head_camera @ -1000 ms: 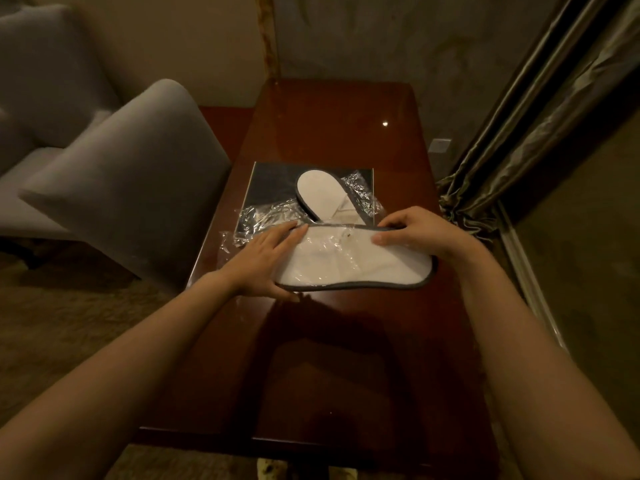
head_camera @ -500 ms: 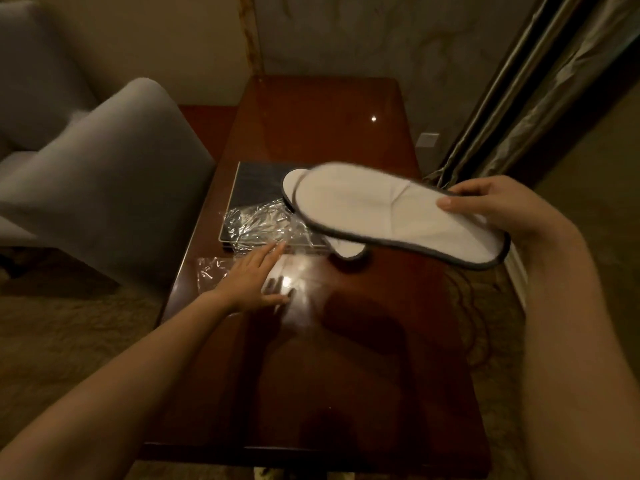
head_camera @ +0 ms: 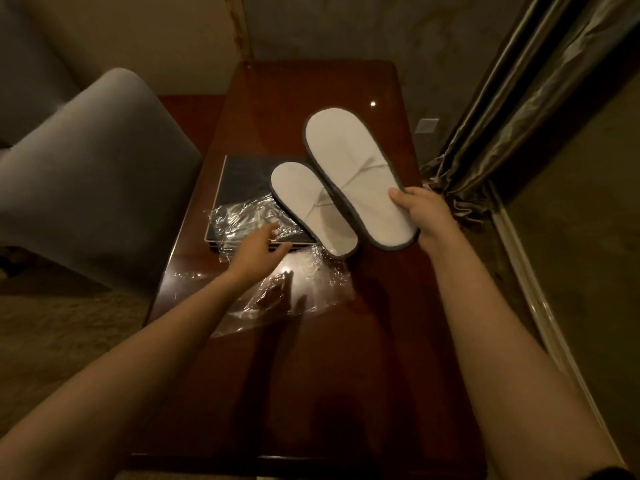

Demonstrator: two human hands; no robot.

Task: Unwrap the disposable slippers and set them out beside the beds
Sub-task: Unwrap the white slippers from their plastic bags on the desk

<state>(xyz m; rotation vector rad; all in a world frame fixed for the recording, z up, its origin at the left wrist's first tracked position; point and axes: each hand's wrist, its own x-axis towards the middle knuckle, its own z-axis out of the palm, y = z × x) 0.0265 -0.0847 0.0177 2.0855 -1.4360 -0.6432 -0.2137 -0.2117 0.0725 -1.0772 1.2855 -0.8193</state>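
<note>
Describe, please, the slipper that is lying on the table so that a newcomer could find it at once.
On the dark wooden table lies a flat dark tray with crumpled clear wrap on it. The resting slipper lies partly across the tray's right corner, white with a grey rim. Unlike the other slipper, gripped by the right hand, no hand holds it.

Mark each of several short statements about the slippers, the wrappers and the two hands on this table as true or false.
1. The right hand grips a slipper. True.
2. The second slipper is still sealed in plastic. False: it lies bare, partly on the dark tray.
3. The left hand holds a slipper. False: it is open and empty, reaching over the clear wrappers.
4. A grey chair stands left of the table. True.
</note>
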